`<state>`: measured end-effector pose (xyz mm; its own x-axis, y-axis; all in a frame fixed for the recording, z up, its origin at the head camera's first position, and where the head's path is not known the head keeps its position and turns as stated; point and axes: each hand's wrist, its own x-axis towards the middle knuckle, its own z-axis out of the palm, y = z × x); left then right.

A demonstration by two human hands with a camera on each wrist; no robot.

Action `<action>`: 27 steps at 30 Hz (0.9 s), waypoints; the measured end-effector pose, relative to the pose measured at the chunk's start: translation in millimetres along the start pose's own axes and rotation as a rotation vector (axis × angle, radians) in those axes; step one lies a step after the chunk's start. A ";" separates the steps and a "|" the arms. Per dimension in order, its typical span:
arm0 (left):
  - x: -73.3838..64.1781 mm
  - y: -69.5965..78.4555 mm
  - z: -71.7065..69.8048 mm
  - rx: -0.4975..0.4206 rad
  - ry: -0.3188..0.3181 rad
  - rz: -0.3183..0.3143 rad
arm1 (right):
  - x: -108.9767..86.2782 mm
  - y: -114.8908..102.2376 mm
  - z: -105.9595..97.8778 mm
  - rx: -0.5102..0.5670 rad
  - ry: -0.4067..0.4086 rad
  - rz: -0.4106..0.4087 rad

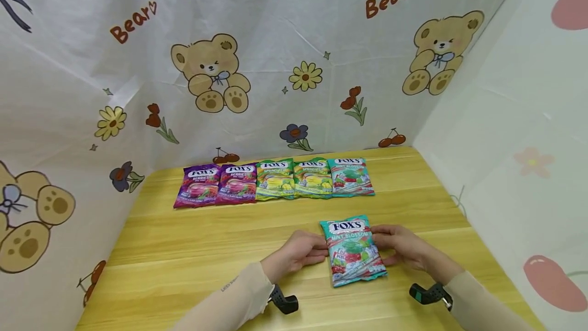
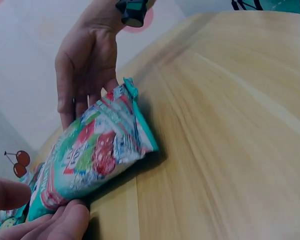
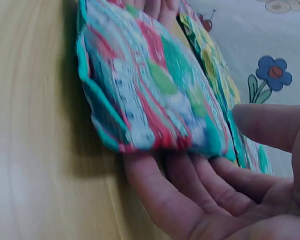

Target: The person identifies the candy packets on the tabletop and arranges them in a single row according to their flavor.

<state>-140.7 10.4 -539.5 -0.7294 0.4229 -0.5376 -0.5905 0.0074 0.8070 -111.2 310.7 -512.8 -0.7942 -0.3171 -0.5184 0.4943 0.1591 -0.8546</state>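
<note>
A teal candy bag (image 1: 353, 252) marked FOX'S Mint Blossom is between my two hands at the front of the table. My left hand (image 1: 300, 253) touches its left edge, fingers against the underside and thumb off the bag in the left wrist view. At the opposite edge is my right hand (image 1: 404, 250). The right wrist view shows the right fingers (image 3: 185, 185) reaching under that edge, with the thumb standing apart from the bag. One end of the bag (image 2: 97, 145) looks tilted in the left wrist view.
Along the table's back edge lies a row of candy bags: two purple Berries bags (image 1: 236, 184), two green-yellow spring tea bags (image 1: 274, 180) and another Mint Blossom bag (image 1: 351, 178). A bear-print cloth (image 1: 262, 9) hangs behind the wooden table (image 1: 206, 239).
</note>
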 end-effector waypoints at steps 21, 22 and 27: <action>6.0 -11.1 21.6 -0.105 -0.045 0.076 | 10.4 2.9 28.2 0.046 0.057 -0.077; 6.9 -11.7 21.1 -0.110 -0.055 0.074 | 10.7 3.3 29.3 0.036 0.069 -0.075; 12.9 -12.5 17.2 -0.135 -0.108 0.061 | 10.9 4.3 30.0 0.030 0.078 -0.076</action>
<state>-136.8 31.3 -552.3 -0.7282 0.5139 -0.4534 -0.5927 -0.1400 0.7932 -107.1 279.9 -521.3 -0.8543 -0.2537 -0.4536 0.4408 0.1086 -0.8910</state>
